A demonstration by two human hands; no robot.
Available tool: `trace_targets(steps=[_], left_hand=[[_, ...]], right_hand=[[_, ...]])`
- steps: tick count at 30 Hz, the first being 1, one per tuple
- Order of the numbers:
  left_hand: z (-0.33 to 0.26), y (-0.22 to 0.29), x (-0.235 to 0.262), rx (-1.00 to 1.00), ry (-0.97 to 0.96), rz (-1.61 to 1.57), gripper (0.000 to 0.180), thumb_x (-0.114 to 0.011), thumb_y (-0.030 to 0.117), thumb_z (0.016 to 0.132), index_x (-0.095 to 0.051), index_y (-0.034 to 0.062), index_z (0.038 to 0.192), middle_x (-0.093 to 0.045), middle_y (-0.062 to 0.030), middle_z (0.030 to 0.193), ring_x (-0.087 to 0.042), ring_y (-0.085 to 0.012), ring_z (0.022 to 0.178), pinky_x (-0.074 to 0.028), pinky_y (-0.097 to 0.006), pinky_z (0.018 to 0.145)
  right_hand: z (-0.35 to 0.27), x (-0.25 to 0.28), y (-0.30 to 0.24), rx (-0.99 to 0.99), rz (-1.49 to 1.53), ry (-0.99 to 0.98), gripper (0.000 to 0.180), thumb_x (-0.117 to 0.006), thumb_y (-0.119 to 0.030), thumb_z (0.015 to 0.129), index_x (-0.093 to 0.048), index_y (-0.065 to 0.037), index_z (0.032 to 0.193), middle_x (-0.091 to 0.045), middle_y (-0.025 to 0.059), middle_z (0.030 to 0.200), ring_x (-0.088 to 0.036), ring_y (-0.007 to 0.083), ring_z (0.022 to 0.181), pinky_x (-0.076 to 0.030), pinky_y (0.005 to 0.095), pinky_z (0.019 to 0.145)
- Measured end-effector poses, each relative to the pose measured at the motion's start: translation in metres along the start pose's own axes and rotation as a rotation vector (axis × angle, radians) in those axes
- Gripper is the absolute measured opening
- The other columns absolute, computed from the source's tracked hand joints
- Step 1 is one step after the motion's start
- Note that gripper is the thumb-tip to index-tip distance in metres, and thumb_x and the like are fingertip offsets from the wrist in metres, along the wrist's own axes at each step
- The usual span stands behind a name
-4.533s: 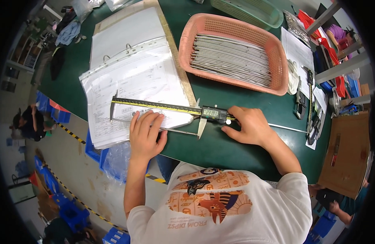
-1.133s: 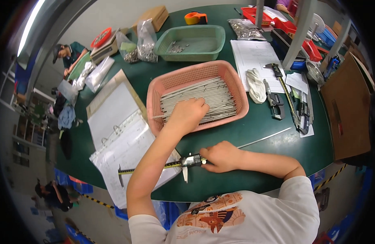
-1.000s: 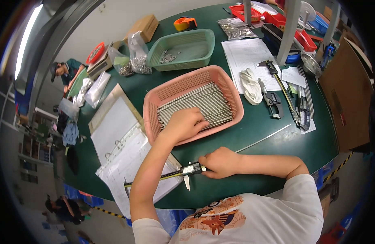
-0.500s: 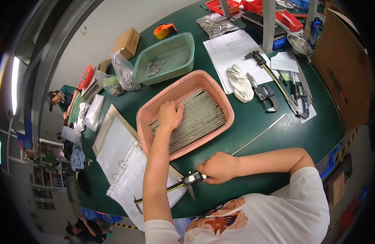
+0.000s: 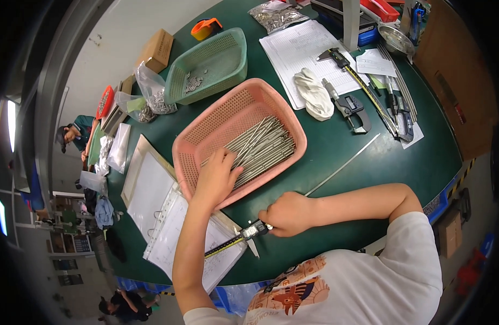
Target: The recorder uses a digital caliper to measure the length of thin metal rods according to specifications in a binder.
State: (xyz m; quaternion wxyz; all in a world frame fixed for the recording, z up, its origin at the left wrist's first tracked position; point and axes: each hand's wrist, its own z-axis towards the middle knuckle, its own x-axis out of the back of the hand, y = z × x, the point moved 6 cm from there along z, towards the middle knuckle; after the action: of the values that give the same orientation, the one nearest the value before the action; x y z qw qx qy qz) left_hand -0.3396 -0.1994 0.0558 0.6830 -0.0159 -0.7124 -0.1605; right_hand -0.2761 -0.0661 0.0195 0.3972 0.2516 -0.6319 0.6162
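Observation:
My left hand [image 5: 216, 176] reaches into the pink basket [image 5: 206, 116] and rests on the pile of thin metal rods [image 5: 263, 149], fingers on the rods' near ends; whether it grips one I cannot tell. My right hand [image 5: 286, 213] holds a digital caliper [image 5: 240, 237] by its slider on the green table near the front edge. The caliper's beam lies across an open ring binder [image 5: 168, 227] with clear sleeves. A single long metal rod [image 5: 344, 165] lies on the table just past my right hand.
A green basket [image 5: 228, 67] with small metal parts stands behind the pink one. At the right lie paper sheets [image 5: 306, 51], a white glove [image 5: 314, 100], more calipers [image 5: 349, 105] and rods. Bags of parts [image 5: 149, 97], a cardboard box [image 5: 157, 49] and a tape dispenser [image 5: 205, 27] sit at the back. Another person [image 5: 76, 135] sits far left.
My left hand left the caliper and binder and moved forward into the pink basket onto the rods. My right hand stayed on the caliper. The view has tilted and drawn closer.

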Motion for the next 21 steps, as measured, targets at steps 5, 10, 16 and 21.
trace_targets(steps=[5,10,16,21], left_hand=[[-0.016,0.005,0.014,-0.185,0.030,-0.164,0.023,-0.059,0.016,0.080,-0.062,0.0031,0.099,-0.054,-0.0110,0.104,-0.051,-0.0307,0.098,-0.042,-0.037,0.082],[0.017,-0.012,0.002,-0.011,0.198,-0.309,0.021,-0.055,0.011,0.081,-0.063,0.0019,0.097,-0.056,-0.0118,0.098,-0.053,-0.0298,0.094,-0.041,-0.038,0.083],[0.050,-0.019,-0.014,0.071,0.169,0.107,0.020,-0.059,0.015,0.078,-0.061,0.0031,0.093,-0.056,-0.0150,0.094,-0.053,-0.0314,0.093,-0.042,-0.039,0.081],[0.050,-0.047,-0.009,0.034,0.206,-0.003,0.013,-0.062,0.014,0.073,-0.059,0.0044,0.082,-0.056,-0.0136,0.083,-0.055,-0.0313,0.082,-0.044,-0.039,0.073]], right_hand=[[0.003,-0.001,-0.002,0.006,-0.004,0.005,0.029,-0.060,-0.026,0.074,-0.050,-0.002,0.084,-0.059,0.0122,0.062,-0.060,0.0321,0.056,-0.048,0.0436,0.051],[0.004,-0.001,-0.002,0.009,-0.017,0.020,0.028,-0.060,-0.026,0.073,-0.050,-0.002,0.085,-0.059,0.0124,0.062,-0.060,0.0323,0.056,-0.048,0.0437,0.051],[0.001,0.001,0.006,0.000,-0.022,0.012,0.029,-0.060,-0.027,0.074,-0.049,-0.002,0.084,-0.058,0.0127,0.061,-0.059,0.0328,0.055,-0.047,0.0441,0.051],[0.004,0.005,-0.005,0.009,-0.038,-0.019,0.029,-0.060,-0.027,0.073,-0.053,-0.001,0.084,-0.060,0.0153,0.063,-0.062,0.0320,0.059,-0.048,0.0440,0.053]])
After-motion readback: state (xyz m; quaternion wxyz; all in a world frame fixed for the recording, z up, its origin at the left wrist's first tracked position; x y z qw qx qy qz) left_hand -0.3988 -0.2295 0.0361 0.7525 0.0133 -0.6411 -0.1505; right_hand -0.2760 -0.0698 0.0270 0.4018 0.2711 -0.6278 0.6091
